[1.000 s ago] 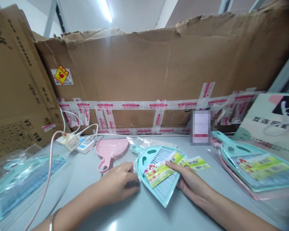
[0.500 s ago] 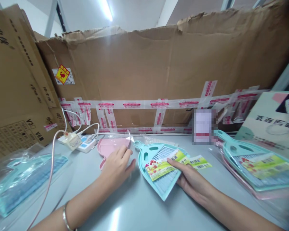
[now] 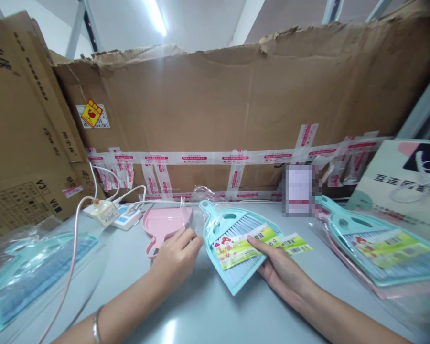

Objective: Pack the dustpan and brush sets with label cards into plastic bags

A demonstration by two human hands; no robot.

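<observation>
My right hand (image 3: 281, 265) grips the lower right edge of a teal dustpan (image 3: 232, 284), thumb on top. A brush with pale blue bristles (image 3: 249, 222) lies in that dustpan, under a yellow-green printed card label (image 3: 232, 248). The dustpan is tilted, its looped handle pointing up and left. Just left of it, my left hand (image 3: 181, 253) is closed, thumb and forefinger pinched together near the dustpan's edge; whatever is between them is too hard to see. Behind the left hand lies a pink dustpan (image 3: 166, 222), with clear plastic film (image 3: 206, 193) beside it.
At right, bagged teal dustpan sets (image 3: 383, 243) lie stacked over pink ones. Another bagged teal set (image 3: 39, 272) is at far left. A power strip (image 3: 129, 217) with white cables sits behind. A large cardboard box (image 3: 200, 105) walls off the table's back.
My left hand has drawn its fingers together and come slightly down from the pink dustpan. Clear film now stands up behind the teal dustpan's handle. My right hand keeps its grip.
</observation>
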